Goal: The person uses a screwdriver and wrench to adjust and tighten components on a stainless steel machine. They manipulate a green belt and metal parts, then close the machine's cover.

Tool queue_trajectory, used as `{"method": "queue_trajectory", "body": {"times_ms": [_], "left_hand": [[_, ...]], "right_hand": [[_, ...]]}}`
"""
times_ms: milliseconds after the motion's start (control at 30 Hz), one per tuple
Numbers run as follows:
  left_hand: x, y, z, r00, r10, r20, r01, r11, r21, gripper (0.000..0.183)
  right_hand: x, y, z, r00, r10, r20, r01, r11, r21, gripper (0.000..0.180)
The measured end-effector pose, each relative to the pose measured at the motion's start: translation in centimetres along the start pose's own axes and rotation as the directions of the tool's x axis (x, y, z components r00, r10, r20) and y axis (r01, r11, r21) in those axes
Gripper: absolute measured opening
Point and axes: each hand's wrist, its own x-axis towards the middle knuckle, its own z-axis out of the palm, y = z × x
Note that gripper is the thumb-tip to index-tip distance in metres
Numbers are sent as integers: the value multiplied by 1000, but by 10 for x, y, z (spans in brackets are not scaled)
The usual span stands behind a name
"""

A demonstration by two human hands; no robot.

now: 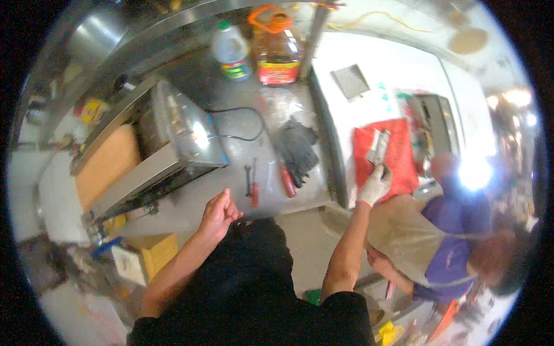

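Observation:
My right hand, in a whitish work glove, reaches over a red cloth on the white surface to the right. Its fingertips pinch the lower end of a small flat grey-and-white piece, too blurred to name. Bare and loosely curled, my left hand hovers at the front edge of the metal worktop, with nothing visible in it. Just past that hand lie an open-end wrench, a red-handled screwdriver, a silvery wrench and a red-handled tool. Dark grey gloves lie beside them.
A metal appliance with an open box-like housing stands left, its black cord on the worktop. Behind are a green-capped jug and an orange-handled oil bottle. Another person in apron and purple shirt stands close right. A cardboard box sits lower left.

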Motion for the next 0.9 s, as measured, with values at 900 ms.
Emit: {"method": "queue_trajectory", "body": {"times_ms": [900], "left_hand": [[-150, 154, -178, -505, 739, -446, -685, -28, 728, 26]], "right_hand": [[-200, -357, 282, -27, -667, 744, 17, 744, 668, 45]]}}
